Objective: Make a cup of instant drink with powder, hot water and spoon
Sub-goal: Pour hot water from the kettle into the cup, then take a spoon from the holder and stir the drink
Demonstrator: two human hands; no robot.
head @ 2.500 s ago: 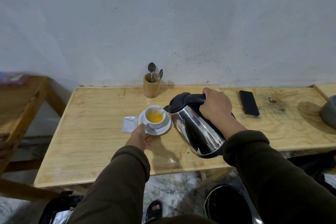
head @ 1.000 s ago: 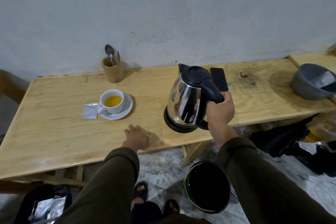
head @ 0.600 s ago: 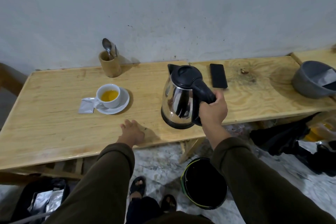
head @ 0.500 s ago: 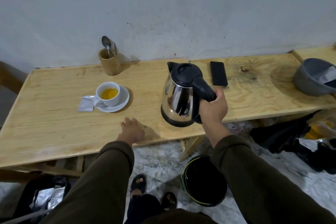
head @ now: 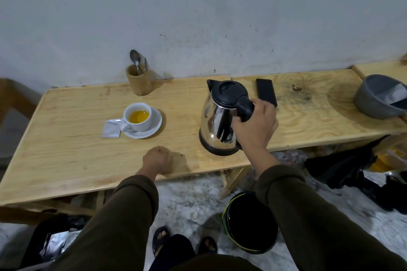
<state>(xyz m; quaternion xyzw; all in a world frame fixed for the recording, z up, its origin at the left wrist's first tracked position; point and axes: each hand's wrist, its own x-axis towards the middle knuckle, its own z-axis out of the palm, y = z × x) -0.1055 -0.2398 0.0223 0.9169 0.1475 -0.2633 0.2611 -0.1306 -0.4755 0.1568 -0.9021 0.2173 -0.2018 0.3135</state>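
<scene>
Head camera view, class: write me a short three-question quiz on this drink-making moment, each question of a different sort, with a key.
1. True or false: the right hand grips the handle of the kettle, which stands upright on the table.
2. Multiple choice: where are the spoons? A) in the cup B) in the wooden holder by the wall C) in the left hand
3. Fill in: the opened sachet lies beside the ___ under the cup.

Key: 1 true; 2 B; 3 saucer. The left hand rests closed on the table edge, empty as far as can be seen.
</scene>
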